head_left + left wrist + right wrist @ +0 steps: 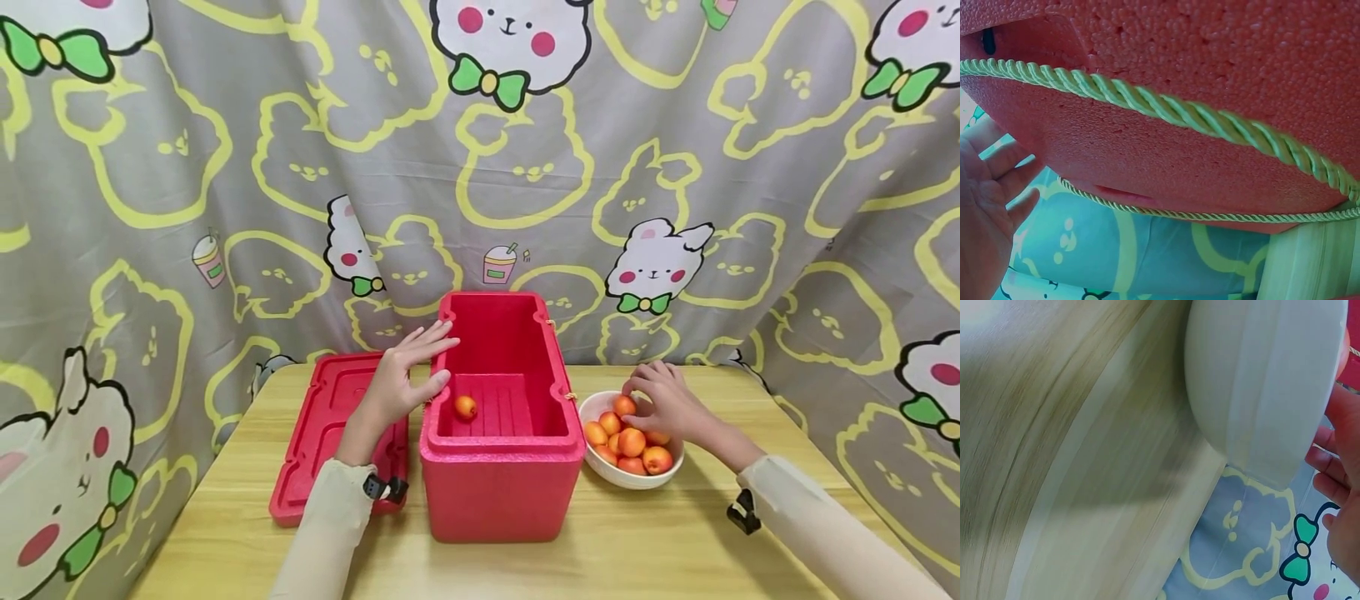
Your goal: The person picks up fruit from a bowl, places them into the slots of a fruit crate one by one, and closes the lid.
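A deep red foam box (501, 492) stands lidless in the middle of the table. Inside it, at the left of its floor, lies one small round orange fruit (466, 407). My left hand (397, 375) rests at the box's left rim, fingers extended and spread; the left wrist view shows these fingers (1013, 165) beside the box wall. To the right of the box, a white bowl (626, 479) holds several similar orange fruits (632, 442). Over its far side, my right hand (663, 398) pinches one orange fruit (623, 406) between thumb and fingers.
Left of the box, partly under my left forearm, lies the red lid (300, 467). Twisted yellowish cords (1210, 119) run along the box's side. A grey patterned curtain (540, 167) hangs behind the wooden table (232, 542) and at both sides.
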Tool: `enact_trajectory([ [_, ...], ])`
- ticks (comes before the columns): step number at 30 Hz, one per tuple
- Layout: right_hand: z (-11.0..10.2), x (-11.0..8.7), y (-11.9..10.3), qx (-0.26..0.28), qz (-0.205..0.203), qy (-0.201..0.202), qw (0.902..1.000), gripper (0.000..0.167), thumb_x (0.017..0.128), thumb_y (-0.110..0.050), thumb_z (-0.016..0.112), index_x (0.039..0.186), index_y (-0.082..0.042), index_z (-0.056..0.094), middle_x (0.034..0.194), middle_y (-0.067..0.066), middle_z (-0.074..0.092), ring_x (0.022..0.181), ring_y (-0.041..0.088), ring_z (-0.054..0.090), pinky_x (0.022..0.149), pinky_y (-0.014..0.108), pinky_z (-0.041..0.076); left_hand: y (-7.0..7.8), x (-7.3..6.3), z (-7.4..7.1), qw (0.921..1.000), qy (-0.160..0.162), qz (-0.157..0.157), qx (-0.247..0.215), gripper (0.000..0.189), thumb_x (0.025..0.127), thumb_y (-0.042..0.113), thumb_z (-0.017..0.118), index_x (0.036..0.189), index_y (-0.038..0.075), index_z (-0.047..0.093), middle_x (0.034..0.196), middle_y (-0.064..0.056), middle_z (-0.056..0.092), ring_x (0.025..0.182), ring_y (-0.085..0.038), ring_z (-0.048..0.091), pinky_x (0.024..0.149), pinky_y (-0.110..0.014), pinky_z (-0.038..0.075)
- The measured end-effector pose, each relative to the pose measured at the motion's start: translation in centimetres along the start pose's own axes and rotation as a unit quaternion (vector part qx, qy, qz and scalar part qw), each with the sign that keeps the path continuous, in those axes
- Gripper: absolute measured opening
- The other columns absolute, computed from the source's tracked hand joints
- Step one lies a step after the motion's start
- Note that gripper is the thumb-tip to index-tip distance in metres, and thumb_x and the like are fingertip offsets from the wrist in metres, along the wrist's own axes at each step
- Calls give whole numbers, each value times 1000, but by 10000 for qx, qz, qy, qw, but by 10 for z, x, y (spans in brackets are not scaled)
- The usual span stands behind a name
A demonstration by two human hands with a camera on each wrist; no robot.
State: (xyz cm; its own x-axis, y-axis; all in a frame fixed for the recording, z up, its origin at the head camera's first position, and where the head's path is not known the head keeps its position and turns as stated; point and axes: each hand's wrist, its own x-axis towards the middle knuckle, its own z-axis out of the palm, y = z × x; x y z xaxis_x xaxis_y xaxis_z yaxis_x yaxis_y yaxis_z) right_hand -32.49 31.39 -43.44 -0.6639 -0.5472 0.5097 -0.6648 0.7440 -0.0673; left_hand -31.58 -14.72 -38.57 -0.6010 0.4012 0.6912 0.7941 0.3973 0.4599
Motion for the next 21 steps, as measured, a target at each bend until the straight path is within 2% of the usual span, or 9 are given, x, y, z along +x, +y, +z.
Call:
enact_trajectory([
  [7, 2, 5, -3, 208, 104, 176, 9996, 29, 67, -20, 91, 85, -12, 69, 87, 4, 64, 88, 20, 45, 79, 41, 30, 0, -1, -2, 10000, 6, -17, 22, 49, 89, 26, 68, 136, 13, 67, 151, -11, 55, 147, -27, 46, 123, -56, 30],
  [10, 1, 8, -5, 283, 161, 311, 9990, 30, 66, -20, 92, 85, -12, 70, 87, 2, 63, 89, 20, 45, 81, 40, 29, 0, -1, -2, 10000, -14, -31, 11, 49, 88, 25, 69, 136, 11, 67, 152, -10, 55, 147, -26, 45, 123, -55, 30],
  [21, -16, 32, -16, 542, 159, 1189, 9913, 35, 64, -18, 93, 90, -5, 73, 90, 8, 65, 93, 26, 46, 87, 54, 28, 3, -1, -2, 9999, -120, -109, 6, 52, 89, 29, 69, 138, 13, 65, 154, -9, 53, 148, -28, 44, 123, -57, 30],
])
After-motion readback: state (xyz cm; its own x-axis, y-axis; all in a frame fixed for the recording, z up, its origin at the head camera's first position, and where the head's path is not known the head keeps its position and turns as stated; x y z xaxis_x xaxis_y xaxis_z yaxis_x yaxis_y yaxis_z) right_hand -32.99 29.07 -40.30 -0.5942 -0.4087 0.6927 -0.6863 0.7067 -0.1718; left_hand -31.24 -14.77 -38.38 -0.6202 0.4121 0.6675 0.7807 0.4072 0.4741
